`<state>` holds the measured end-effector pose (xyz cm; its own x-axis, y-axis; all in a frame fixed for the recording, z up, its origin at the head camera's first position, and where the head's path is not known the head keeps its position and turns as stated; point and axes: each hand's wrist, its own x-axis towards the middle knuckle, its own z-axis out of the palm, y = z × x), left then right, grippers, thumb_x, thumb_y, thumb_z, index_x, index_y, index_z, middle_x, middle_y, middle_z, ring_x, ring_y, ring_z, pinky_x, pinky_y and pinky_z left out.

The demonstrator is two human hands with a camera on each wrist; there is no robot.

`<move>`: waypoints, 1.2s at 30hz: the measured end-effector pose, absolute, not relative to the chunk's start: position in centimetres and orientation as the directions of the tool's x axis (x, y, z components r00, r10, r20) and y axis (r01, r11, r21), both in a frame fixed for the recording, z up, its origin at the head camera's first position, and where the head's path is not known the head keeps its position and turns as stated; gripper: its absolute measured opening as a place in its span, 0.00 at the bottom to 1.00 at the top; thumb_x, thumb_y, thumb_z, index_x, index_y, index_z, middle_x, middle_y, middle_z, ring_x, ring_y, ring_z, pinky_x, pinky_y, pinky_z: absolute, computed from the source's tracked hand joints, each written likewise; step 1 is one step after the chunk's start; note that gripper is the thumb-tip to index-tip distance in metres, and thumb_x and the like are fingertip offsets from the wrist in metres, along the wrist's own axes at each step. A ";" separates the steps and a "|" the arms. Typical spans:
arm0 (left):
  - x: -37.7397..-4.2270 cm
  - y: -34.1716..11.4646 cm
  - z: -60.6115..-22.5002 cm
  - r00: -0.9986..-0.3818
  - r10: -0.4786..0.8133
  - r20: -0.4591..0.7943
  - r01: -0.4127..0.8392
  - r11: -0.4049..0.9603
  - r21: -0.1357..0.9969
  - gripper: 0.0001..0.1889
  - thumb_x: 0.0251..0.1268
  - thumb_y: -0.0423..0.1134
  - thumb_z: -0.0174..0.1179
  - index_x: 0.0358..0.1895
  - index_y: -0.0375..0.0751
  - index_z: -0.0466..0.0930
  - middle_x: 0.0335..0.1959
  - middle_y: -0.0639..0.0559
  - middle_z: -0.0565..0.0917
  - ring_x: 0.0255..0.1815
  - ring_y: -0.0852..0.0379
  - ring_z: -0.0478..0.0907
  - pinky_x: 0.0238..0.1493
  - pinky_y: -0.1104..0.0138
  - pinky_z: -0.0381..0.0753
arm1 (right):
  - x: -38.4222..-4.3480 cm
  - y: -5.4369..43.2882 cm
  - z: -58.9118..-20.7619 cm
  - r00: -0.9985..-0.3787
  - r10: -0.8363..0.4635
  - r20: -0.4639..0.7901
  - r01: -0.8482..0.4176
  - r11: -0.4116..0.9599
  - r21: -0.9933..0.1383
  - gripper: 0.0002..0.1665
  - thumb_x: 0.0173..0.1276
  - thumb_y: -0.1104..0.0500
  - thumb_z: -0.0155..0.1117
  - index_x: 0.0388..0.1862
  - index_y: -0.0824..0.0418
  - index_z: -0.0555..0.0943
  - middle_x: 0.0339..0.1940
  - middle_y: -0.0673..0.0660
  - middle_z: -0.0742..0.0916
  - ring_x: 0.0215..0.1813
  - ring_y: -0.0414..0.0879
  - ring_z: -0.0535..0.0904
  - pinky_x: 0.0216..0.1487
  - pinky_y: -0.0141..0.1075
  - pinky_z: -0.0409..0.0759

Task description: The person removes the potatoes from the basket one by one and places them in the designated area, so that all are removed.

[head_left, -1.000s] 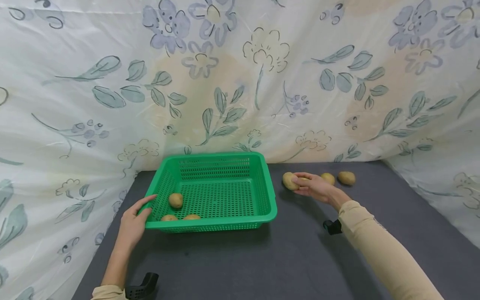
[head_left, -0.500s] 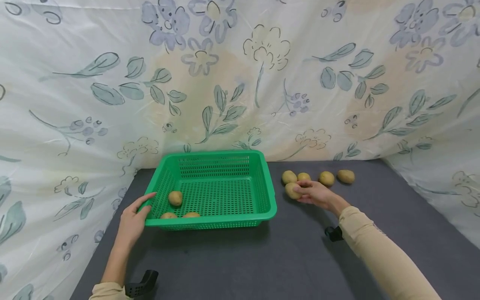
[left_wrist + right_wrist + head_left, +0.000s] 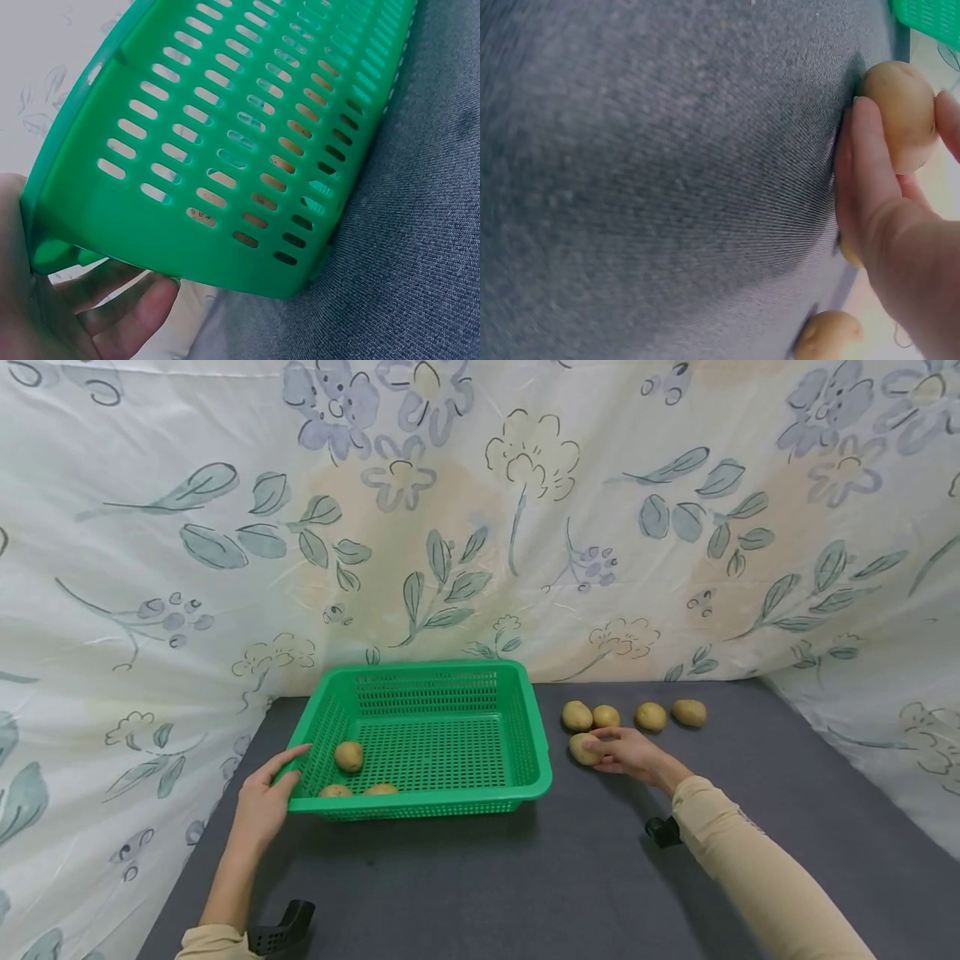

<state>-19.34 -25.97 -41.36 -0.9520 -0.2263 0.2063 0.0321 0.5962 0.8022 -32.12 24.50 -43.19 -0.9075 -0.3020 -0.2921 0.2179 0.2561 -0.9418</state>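
Note:
My left hand (image 3: 261,802) grips the left front corner of a green plastic basket (image 3: 420,804). In the left wrist view its fingers (image 3: 135,315) curl under the rim near the slotted wall. Inside the basket lie a potato (image 3: 348,757) and two more, partly hidden behind the front wall. To the right of the basket, my right hand (image 3: 633,755) holds a potato (image 3: 582,749) between thumb and fingers, low at the dark cloth. The right wrist view shows this potato (image 3: 901,112) close up, fingers along one side and the thumb opposite.
Behind the held potato sit a potato (image 3: 577,716) and a smaller one (image 3: 606,717) side by side. Two more, a round potato (image 3: 651,717) and a longer potato (image 3: 689,712), lie farther right. A floral curtain (image 3: 480,527) hangs behind the dark table (image 3: 465,885).
My right hand has drawn its potato toward me, away from the back row, uncovering potatoes behind it. My left hand and the basket stay put.

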 end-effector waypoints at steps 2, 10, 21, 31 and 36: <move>-19.3 -25.9 -41.3 -0.952 -0.227 0.206 0.031 0.596 0.802 0.22 0.74 0.38 0.42 0.68 0.43 0.69 0.56 0.36 0.72 0.14 0.59 0.57 0.27 0.63 0.65 | -32.1 24.4 -43.2 -0.913 -0.285 -0.293 0.211 0.286 -0.935 0.36 0.72 0.60 0.57 0.70 0.77 0.55 0.54 0.67 0.73 0.50 0.52 0.77 0.55 0.44 0.75; -19.2 -25.9 -41.3 -0.956 -0.228 0.184 0.017 0.585 0.811 0.22 0.75 0.39 0.42 0.68 0.43 0.69 0.53 0.36 0.73 0.12 0.61 0.56 0.26 0.63 0.65 | -31.8 24.1 -43.0 -0.926 -0.243 -0.287 0.185 0.369 -0.911 0.37 0.70 0.57 0.60 0.68 0.78 0.59 0.50 0.66 0.75 0.48 0.53 0.77 0.52 0.44 0.76; -19.3 -26.0 -41.5 -0.951 -0.232 0.206 0.027 0.598 0.801 0.22 0.75 0.38 0.42 0.68 0.44 0.69 0.58 0.37 0.71 0.16 0.58 0.59 0.29 0.63 0.65 | -31.5 24.1 -42.8 -0.927 -0.231 -0.296 0.193 0.380 -0.904 0.37 0.71 0.54 0.59 0.67 0.79 0.60 0.52 0.67 0.75 0.51 0.56 0.76 0.51 0.42 0.77; -19.3 -26.0 -41.4 -0.951 -0.237 0.198 0.022 0.589 0.808 0.22 0.74 0.38 0.42 0.68 0.44 0.69 0.55 0.36 0.72 0.13 0.60 0.57 0.26 0.63 0.65 | -30.9 24.7 -41.9 -0.932 -0.173 -0.318 0.211 0.454 -0.866 0.42 0.75 0.44 0.49 0.69 0.78 0.58 0.54 0.73 0.72 0.53 0.60 0.75 0.47 0.44 0.79; -19.3 -26.0 -41.6 -0.950 -0.240 0.198 0.018 0.592 0.806 0.21 0.75 0.38 0.43 0.68 0.44 0.69 0.44 0.38 0.74 0.13 0.60 0.55 0.26 0.63 0.65 | -30.9 25.8 -42.3 -0.936 -0.151 -0.318 0.243 0.376 -0.894 0.42 0.77 0.42 0.41 0.69 0.78 0.57 0.59 0.77 0.67 0.53 0.62 0.73 0.47 0.46 0.79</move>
